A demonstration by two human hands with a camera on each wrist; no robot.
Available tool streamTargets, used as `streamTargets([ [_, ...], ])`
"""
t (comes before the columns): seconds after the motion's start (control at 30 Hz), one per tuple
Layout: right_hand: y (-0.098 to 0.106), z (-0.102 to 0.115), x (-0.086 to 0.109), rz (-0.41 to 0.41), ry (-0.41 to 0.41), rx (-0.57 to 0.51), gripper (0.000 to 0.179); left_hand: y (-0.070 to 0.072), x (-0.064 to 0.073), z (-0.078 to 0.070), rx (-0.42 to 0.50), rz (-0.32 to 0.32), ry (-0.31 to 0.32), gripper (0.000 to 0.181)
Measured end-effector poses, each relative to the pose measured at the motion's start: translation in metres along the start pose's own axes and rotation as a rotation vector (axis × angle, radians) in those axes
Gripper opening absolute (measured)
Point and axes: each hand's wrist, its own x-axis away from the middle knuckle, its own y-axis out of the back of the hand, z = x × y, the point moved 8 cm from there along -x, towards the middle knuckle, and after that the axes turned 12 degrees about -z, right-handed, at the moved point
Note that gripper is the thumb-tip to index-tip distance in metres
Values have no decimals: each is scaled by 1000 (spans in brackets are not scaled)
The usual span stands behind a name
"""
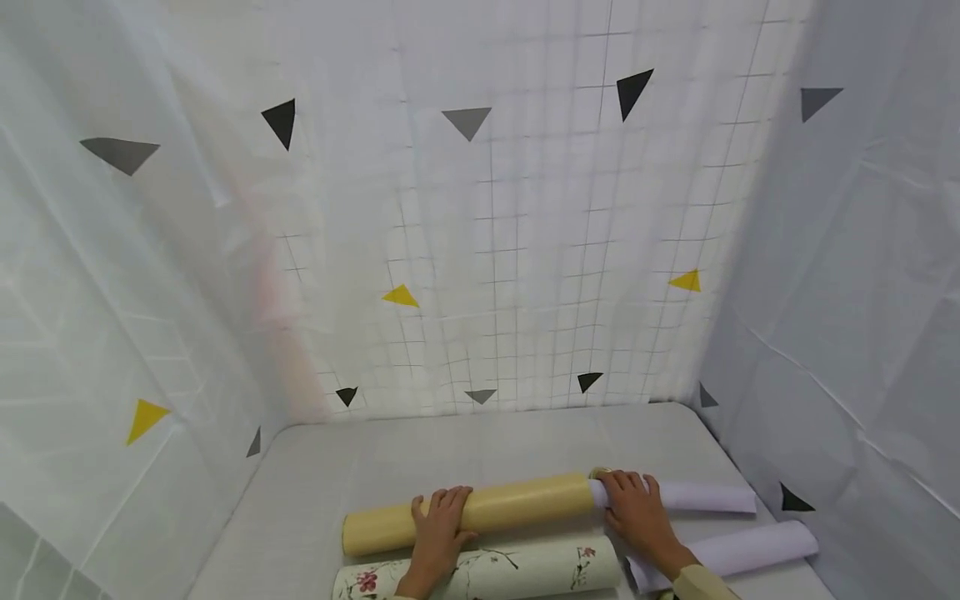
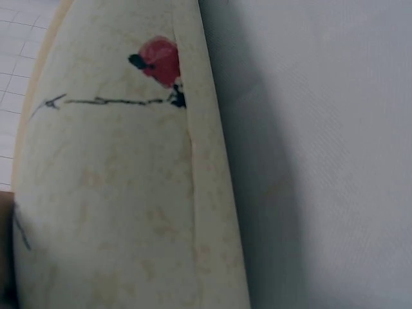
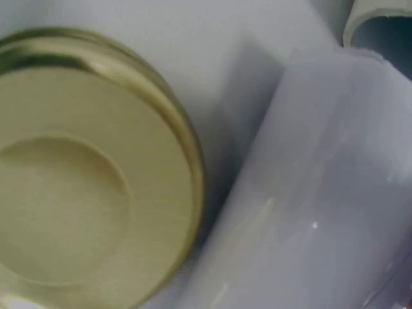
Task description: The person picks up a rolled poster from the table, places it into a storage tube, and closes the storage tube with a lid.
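Observation:
A yellow tube point(image 1: 528, 502) lies across the table, a white roll point(image 1: 705, 497) reaching into its right end. My left hand point(image 1: 437, 540) grips the tube left of its middle, fingers over the top and thumb on the near side. With my right hand point(image 1: 637, 515) I hold the white roll just outside the tube's mouth, fingers bent over it. In front lies a floral-printed tube point(image 1: 547, 571), partly behind my left wrist; in the left wrist view its paper seam point(image 2: 215, 193) shows.
A second white roll point(image 1: 757, 547) in shiny wrap lies at the right, beyond my right forearm. Beside it in the right wrist view is a round gold lid point(image 3: 96, 187). Another gold piece point(image 1: 599, 472) peeks out behind the yellow tube. White sheeting point(image 1: 495, 317) walls the table point(image 1: 480, 442).

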Motion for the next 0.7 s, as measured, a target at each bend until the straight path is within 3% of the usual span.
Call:
streamTargets([
  [0.23,1,8,-1,-1,28,-69,53,-4,5,3,-12,49,28,71],
  [0.47,1,12,-3,-5,18,-79,65,-2,1,0,4,7,6,71],
  [0.7,-2,18,-6,4,17,-163,72,-1,-1,-1,3,-16,2,71],
])
